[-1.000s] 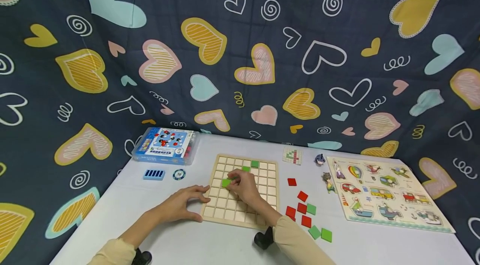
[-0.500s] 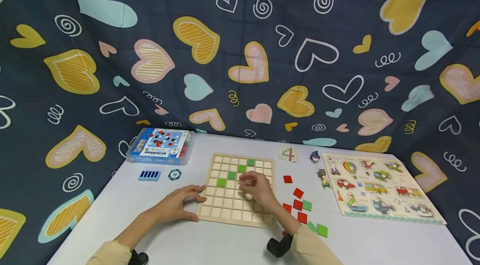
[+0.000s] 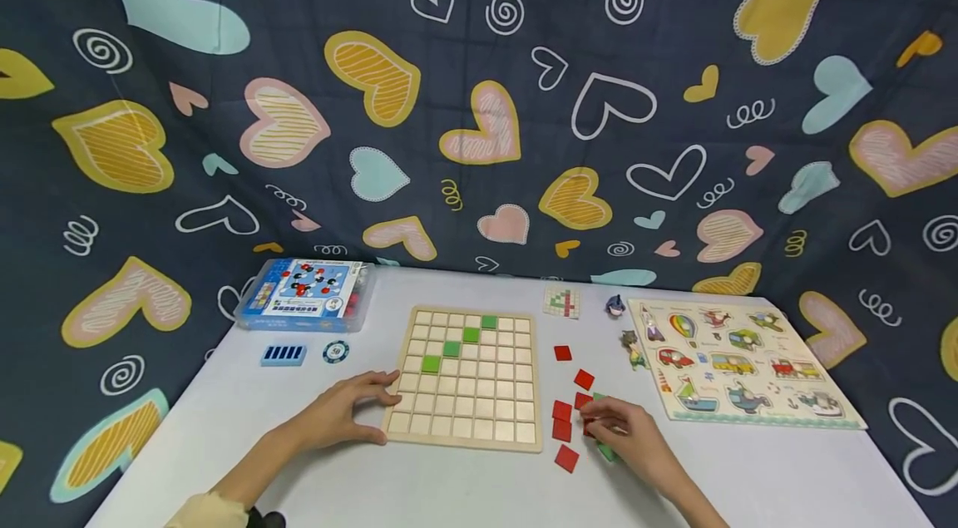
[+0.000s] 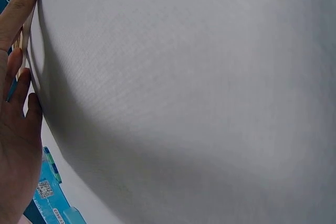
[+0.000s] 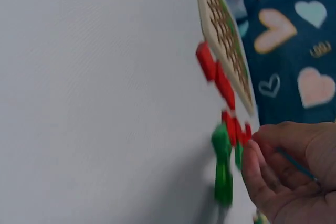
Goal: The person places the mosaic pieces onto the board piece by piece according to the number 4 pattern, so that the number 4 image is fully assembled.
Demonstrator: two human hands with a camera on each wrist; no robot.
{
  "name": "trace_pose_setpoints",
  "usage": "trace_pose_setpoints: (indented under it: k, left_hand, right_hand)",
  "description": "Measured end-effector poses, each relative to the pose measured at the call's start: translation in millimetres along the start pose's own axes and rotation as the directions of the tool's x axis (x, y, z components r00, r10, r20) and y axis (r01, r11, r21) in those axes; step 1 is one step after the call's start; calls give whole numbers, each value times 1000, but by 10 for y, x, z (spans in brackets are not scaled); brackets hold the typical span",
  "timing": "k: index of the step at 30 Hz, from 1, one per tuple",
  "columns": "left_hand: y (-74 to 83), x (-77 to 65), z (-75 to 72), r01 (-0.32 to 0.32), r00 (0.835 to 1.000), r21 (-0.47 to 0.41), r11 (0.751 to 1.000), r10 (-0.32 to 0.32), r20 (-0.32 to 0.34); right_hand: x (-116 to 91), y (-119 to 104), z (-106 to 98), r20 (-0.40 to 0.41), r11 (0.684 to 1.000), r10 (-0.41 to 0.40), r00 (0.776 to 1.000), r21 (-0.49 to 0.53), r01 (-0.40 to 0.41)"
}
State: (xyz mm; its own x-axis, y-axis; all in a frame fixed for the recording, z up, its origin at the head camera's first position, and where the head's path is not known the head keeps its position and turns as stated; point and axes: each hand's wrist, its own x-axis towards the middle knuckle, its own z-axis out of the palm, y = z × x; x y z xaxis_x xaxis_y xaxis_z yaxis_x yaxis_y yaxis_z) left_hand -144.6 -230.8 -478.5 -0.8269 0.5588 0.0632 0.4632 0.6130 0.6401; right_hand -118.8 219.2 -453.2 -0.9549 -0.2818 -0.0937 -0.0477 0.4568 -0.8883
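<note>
A square wooden grid board (image 3: 464, 435) lies on the white table, with several green tiles (image 3: 431, 364) in a diagonal line of its cells. My left hand (image 3: 340, 410) rests against the board's left edge, thumb near the lower corner and fingers higher up; in the left wrist view its fingers (image 4: 18, 11) touch the rim. To the right of the board, my right hand (image 3: 629, 436) hovers over a scatter of loose red tiles (image 3: 566, 458) and green tiles (image 5: 223, 182). Its fingers are bent slightly, and I see no tile between them. The hand partly covers some tiles.
Behind the board's right corner lies a small pattern card (image 3: 561, 303). A picture puzzle board (image 3: 748, 370) and two small figurines (image 3: 615, 306) are at the right. At the left are a plastic-cased kit (image 3: 307, 295), a blue slotted block (image 3: 283, 355) and a round chip (image 3: 336, 352).
My right hand has let go of a green tile on the board and moved right to the loose tiles. My left hand stays at the board's edge. The head view has turned slightly right.
</note>
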Motion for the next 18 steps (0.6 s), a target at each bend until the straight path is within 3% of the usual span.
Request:
trace_pose_setpoints:
  k: [3, 7, 12, 18]
  left_hand:
    - [4, 15, -1, -8, 1000, -5, 1000, 8, -2]
    - [5, 32, -7, -19, 1000, -2, 1000, 19, -9]
    - [-5, 29, -14, -28, 999, 0, 1000, 28, -15]
    - [-11, -3, -5, -24, 1000, -14, 1000, 24, -19]
  right_hand:
    - [-183, 87, -145, -95, 995, 62, 994, -74, -69]
    - [-316, 172, -238, -211, 975, 128, 969, -152, -162]
    - [-336, 268, -230, -240, 948, 199, 950, -197, -249]
    - [-355, 373, -210, -299, 949, 228, 927, -144, -280]
